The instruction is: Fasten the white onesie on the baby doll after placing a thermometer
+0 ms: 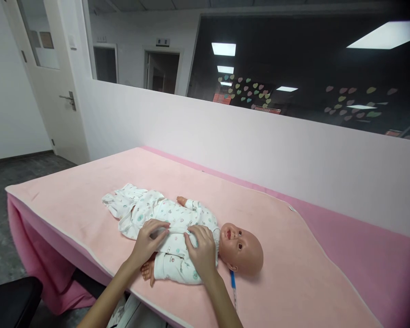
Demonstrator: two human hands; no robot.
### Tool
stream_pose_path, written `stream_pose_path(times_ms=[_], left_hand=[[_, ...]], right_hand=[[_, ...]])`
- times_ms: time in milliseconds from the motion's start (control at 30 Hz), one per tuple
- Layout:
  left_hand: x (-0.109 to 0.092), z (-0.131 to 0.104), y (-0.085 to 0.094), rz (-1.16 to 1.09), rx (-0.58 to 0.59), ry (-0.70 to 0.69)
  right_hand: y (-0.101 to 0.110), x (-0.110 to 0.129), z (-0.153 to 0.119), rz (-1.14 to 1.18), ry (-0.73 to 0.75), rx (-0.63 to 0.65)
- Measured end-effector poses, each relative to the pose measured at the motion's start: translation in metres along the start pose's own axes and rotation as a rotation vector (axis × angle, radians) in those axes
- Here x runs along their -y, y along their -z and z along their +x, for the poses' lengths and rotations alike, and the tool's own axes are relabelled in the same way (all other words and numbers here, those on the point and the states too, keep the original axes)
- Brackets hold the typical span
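Observation:
A baby doll point(241, 250) lies on its back, its bald head to the right and its legs to the left. It wears a white shirt point(177, 248) with small printed figures, and matching trousers point(145, 207) whose ends lie loose and flat. My left hand point(149, 240) is on the shirt front near the belly, thumb and fingers curled in at a fold of cloth. Higher on the chest, my right hand point(202, 249) pinches the same fold, which runs pale between both hands. One doll hand point(148, 269) shows below my left wrist, the other point(181, 200) on the far side.
Pink cloth point(294, 282) covers the table, hanging over its left side. A thin blue-ended stick-like object point(233, 280) lies below the doll's head, partly behind my right forearm. A black chair part point(13, 300) stands at lower left. A white wall with a window point(294, 68) rises behind.

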State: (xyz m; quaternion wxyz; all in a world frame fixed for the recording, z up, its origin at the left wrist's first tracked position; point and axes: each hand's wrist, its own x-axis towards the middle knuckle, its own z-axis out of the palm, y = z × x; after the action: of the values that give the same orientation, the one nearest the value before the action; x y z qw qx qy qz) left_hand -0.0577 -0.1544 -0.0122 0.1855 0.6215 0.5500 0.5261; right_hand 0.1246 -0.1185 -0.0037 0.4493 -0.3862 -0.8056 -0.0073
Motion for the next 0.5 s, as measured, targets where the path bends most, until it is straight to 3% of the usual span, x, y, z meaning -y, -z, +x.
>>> stream_pose_path(times_ms=[300, 500], left_hand=[[-0.0036, 0.003, 0.0025, 0.027, 0.065, 0.031], [-0.0016, 0.0029, 0.0018, 0.128, 0.117, -0.068]], right_hand=[[0.0006, 0.0005, 0.0001, -0.006, 0.008, -0.009], [0.0002, 0.0, -0.0001, -0.008, 0.017, -0.018]])
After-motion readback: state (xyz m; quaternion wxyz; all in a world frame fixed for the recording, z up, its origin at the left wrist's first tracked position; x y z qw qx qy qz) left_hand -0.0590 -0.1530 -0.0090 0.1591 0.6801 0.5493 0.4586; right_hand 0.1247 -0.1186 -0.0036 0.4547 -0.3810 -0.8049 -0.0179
